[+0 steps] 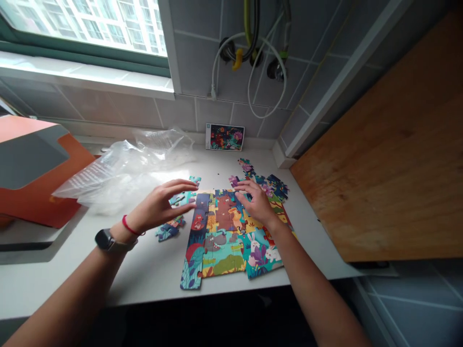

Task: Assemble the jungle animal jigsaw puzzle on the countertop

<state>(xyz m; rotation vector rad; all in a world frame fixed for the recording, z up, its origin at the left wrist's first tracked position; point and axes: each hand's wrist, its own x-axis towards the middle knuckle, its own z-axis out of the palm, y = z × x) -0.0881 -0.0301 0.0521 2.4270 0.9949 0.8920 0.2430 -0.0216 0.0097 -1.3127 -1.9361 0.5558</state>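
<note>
Had left grip [159, 205] spread by mid-frame puzzle [220, 243], couldn't tell on right grip [258, 203]; prob mid-assembly, next needed careful lining-up.

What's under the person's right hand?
Part of the jigsaw puzzle lies beneath the right hand, with yellow pieces showing beside it. Whatever the hand itself covers can't be seen, nor whether it touches the puzzle.
</note>
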